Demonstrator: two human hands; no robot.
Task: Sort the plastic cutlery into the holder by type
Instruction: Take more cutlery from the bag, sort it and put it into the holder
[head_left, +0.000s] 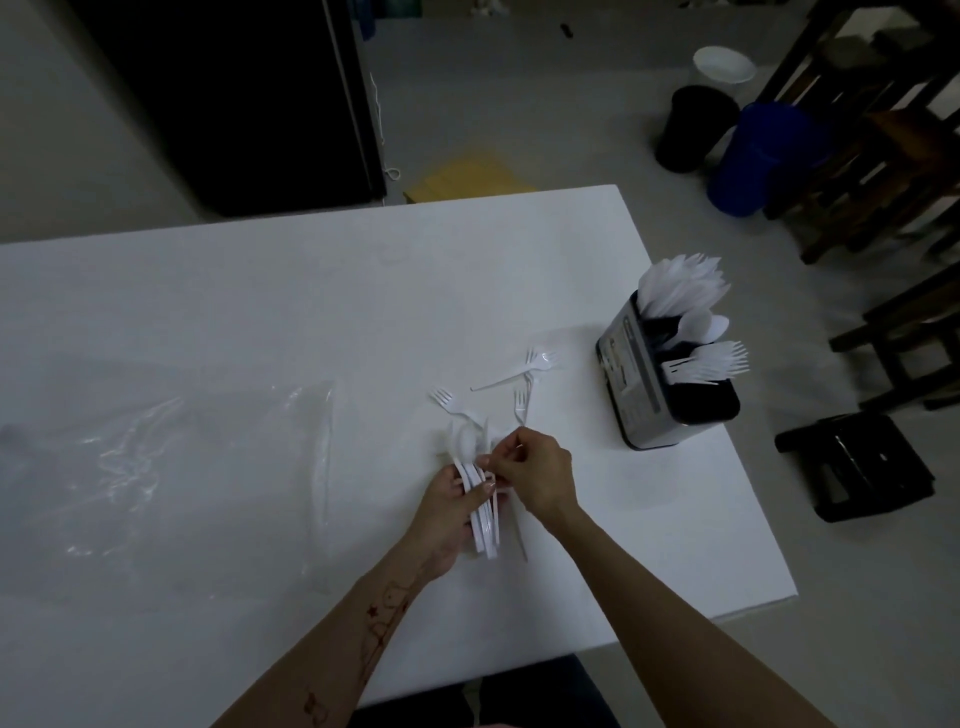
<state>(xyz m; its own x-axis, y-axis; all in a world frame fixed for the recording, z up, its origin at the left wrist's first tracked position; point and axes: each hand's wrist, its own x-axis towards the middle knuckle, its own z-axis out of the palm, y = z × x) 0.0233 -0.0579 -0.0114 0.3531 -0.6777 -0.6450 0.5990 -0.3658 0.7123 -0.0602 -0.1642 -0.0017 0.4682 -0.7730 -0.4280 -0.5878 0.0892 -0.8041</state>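
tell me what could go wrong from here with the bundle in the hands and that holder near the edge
1. The left hand grips a fanned bundle of cutlery while the right hand picks at it; pieces could slip out.
2. The holder stands near the table's right edge; a firm push could tip it off.
3. The loose forks and spoon overlap, so mixed types may be grabbed together.
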